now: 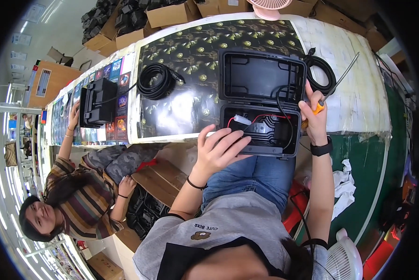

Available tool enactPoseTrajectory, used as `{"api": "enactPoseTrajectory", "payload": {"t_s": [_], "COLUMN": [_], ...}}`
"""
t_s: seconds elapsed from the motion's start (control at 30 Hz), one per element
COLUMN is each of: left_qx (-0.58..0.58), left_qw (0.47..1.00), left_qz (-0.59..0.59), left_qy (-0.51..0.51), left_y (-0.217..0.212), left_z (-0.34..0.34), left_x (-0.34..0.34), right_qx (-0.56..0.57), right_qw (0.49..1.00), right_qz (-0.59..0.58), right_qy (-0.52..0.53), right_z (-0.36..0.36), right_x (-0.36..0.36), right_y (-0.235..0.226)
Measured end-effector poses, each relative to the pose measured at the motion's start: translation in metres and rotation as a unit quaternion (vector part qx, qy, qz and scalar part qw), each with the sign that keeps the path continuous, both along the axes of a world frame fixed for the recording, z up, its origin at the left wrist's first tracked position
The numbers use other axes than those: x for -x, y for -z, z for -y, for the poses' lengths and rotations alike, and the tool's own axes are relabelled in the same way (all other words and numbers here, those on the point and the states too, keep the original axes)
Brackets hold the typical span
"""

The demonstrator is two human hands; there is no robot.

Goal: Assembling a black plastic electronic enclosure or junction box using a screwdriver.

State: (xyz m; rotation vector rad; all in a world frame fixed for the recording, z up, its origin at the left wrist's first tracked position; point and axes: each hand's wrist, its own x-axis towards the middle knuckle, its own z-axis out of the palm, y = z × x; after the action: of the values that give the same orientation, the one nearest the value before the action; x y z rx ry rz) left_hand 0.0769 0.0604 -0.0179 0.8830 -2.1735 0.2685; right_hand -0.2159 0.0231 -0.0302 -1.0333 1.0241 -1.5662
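Now the left hand [219, 148] rests with loosely spread fingers on the front rim of the open black plastic case [261, 103] at the table edge; the right hand [314, 116] grips an orange-handled screwdriver [333, 88] beside the case's right wall.

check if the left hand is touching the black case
Touching. In the head view the left hand lies on the front edge of the open black case, fingers curled over its rim with no gap showing.
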Motion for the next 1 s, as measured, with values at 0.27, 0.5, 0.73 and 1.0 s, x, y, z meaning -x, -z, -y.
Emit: {"api": "enactPoseTrajectory", "payload": {"t_s": [0.27,0.5,0.73,1.0], "left_qx": [-0.004,-0.005,-0.004,-0.204], "left_qw": [1.000,0.992,0.972,0.956], "left_qz": [0.011,-0.106,-0.196,0.050], "left_qy": [-0.011,0.070,0.127,-0.203], "left_y": [0.007,0.021,0.046,0.029], "left_z": [-0.001,0.006,0.012,0.029], "left_x": [-0.008,-0.010,-0.029,-0.051], "right_qx": [0.027,0.021,0.045,0.037], "right_qw": [1.000,0.999,0.997,0.999], "right_qz": [0.012,0.039,0.037,0.037], "right_qy": [-0.008,-0.013,-0.041,-0.010], "right_z": [-0.005,-0.005,-0.003,-0.004], "right_x": [0.002,0.001,0.008,0.007], "right_y": [0.004,0.003,0.010,0.011]}}
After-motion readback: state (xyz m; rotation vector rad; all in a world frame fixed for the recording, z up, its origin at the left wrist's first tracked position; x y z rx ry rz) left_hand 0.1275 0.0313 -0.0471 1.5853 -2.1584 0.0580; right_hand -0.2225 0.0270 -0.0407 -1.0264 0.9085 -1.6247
